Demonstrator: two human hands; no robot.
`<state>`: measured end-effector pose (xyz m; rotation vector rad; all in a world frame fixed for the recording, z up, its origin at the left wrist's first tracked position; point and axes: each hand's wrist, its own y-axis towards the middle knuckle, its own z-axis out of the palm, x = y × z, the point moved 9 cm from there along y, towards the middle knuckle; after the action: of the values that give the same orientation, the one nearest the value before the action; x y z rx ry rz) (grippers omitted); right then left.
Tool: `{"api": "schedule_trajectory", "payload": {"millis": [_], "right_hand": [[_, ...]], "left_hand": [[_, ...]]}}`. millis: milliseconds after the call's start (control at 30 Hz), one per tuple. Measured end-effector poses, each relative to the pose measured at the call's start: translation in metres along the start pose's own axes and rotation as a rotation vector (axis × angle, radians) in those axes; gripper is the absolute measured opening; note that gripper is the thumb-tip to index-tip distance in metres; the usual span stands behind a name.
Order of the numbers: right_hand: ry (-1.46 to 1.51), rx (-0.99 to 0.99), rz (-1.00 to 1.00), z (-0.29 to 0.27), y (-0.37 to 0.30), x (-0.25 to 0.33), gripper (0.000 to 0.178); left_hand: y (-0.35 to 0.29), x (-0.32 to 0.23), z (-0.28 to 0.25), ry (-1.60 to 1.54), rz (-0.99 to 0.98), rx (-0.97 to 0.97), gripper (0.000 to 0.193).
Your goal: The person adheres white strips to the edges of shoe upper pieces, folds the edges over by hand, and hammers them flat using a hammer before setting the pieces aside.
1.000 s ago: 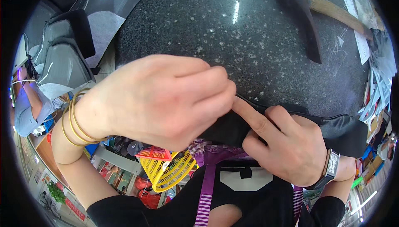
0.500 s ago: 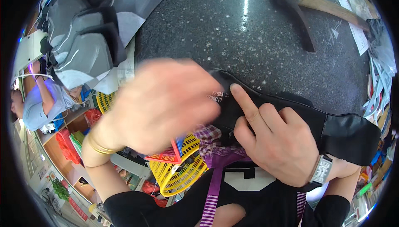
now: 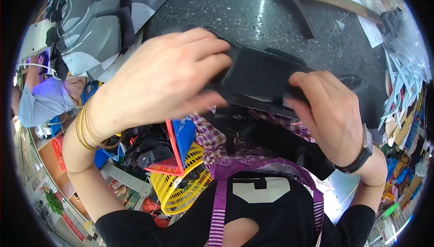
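A black leather piece (image 3: 257, 73), sewn from panels like a shoe or boot upper, is held at the near edge of the dark speckled table (image 3: 221, 7). My left hand (image 3: 176, 70) has its fingers curled over the left part of the leather, with the thumb below and slightly blurred. On the right, my right hand (image 3: 332, 116) pinches the near edge between thumb and fingers. More black material (image 3: 280, 138) hangs beneath, over a purple checked apron (image 3: 210, 143). The leather's left end is partly hidden behind my left hand.
Grey padded pieces (image 3: 97, 39) are stacked at the far left. A hammer with a wooden handle (image 3: 337, 2) lies at the back. Pale blue strips (image 3: 404, 98) hang at the right. A yellow basket (image 3: 176, 188) stands below left; another person (image 3: 43, 98) is beyond.
My right hand has gone from pointing on the leather to pinching its near edge. My left hand has closed on the left part. The leather has turned and lifted, showing black material underneath.
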<state>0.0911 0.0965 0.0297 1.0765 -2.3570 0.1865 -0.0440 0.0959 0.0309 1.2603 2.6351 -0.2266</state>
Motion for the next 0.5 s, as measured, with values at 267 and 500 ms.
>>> {"api": "schedule_trajectory", "payload": {"millis": [267,500], "right_hand": [[0.366,0.122,0.227,-0.004,-0.005,-0.035,0.034],[0.174,0.351,-0.157,0.002,-0.016,-0.024,0.054]], "left_hand": [[0.073,0.0,0.02,-0.484,-0.091,-0.119,0.013],[0.065,0.004,0.034,-0.648,-0.167,0.066,0.013]]}}
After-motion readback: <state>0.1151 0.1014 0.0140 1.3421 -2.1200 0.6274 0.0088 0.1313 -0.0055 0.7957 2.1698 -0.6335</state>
